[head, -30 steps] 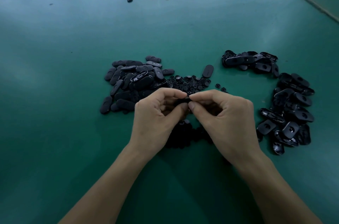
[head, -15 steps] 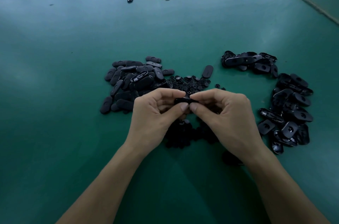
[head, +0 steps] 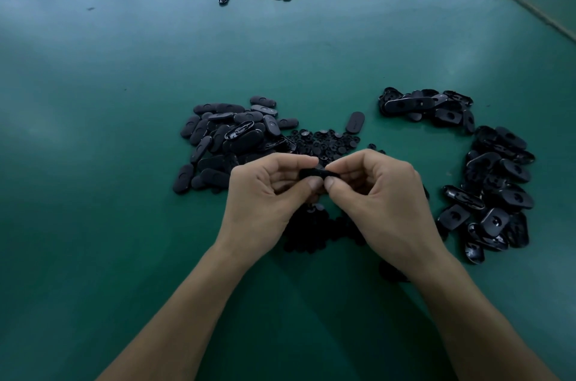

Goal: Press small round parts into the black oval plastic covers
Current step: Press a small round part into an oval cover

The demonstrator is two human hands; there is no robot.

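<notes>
The left hand (head: 265, 193) and right hand (head: 380, 196) pinch one black oval cover (head: 318, 174) between them, above the near-centre pile of small round parts (head: 324, 143); pressing looks underway; next likely calls for firm thumb pressure, then setting it aside.

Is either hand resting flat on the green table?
No: the left hand and right hand are both raised, pinching one black oval cover between their fingertips above the table.
</notes>
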